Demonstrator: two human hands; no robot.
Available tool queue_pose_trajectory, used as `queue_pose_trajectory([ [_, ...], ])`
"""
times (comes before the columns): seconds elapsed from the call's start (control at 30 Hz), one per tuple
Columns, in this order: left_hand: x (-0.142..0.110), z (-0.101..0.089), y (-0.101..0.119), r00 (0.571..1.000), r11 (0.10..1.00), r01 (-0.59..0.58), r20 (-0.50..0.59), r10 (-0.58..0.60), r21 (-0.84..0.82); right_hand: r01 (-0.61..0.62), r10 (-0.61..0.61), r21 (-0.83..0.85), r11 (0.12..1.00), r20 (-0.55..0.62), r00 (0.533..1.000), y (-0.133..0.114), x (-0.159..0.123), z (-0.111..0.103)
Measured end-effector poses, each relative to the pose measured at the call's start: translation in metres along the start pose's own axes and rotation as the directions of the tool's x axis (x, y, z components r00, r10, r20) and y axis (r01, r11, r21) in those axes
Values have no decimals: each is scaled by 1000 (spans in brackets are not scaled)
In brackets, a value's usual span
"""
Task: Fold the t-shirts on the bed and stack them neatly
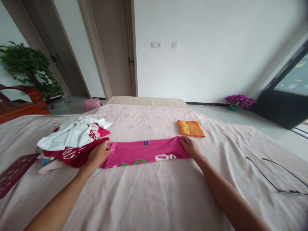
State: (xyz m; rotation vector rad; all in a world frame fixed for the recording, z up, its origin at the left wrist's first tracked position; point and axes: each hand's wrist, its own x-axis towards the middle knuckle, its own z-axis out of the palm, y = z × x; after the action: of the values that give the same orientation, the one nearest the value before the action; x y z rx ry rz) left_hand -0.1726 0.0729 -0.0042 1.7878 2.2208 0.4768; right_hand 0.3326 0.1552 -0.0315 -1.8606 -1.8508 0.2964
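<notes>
A pink shirt [146, 152], folded into a long strip with white and green print along its near edge, lies across the bed in front of me. My left hand [102, 150] grips its left end, thumb and fingers closed on the cloth. At the opposite end my right hand [190, 146] holds the far right corner, its fingertips partly hidden. Just beyond that hand sits a folded orange shirt [191, 128] with yellow lettering. Close to my left hand is a loose heap with a white shirt [72, 133] on top of a red shirt [77, 155].
A pale floral sheet [149, 199] covers the bed. Eyeglasses [276, 189] lie at the right, and a dark red patterned object [16, 170] at the left. Past the bed are a pink stool [92, 104], a wooden chair [29, 99] and purple flowers [240, 101].
</notes>
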Motion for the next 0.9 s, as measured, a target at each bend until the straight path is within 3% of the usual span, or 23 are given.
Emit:
queue_pose_trajectory([
  [0.17, -4, -2, 12, 994, 999, -33, -109, 32, -3, -2, 2, -2, 1000, 19, 1000, 4, 1, -1],
  [0.3, -6, -1, 15, 973, 992, -80, -209, 99, 97, 20, -20, -10, 1000, 38, 999, 9, 2, 1],
  [0.47, -6, -3, 14, 998, 999, -11, -63, 13, 39, 33, -32, -21, 999, 38, 999, 12, 2, 3],
  [0.73, -3, -8, 5, 1000, 1000, 4, 3, -4, 4, 5, -4, -36, 999, 30, 1000, 11, 1, 4],
  [0.9, 0, 3, 2, 1000, 966, -6, -5, 4, -260, -8, 9, -45, 999, 24, 1000, 12, 0, 7],
])
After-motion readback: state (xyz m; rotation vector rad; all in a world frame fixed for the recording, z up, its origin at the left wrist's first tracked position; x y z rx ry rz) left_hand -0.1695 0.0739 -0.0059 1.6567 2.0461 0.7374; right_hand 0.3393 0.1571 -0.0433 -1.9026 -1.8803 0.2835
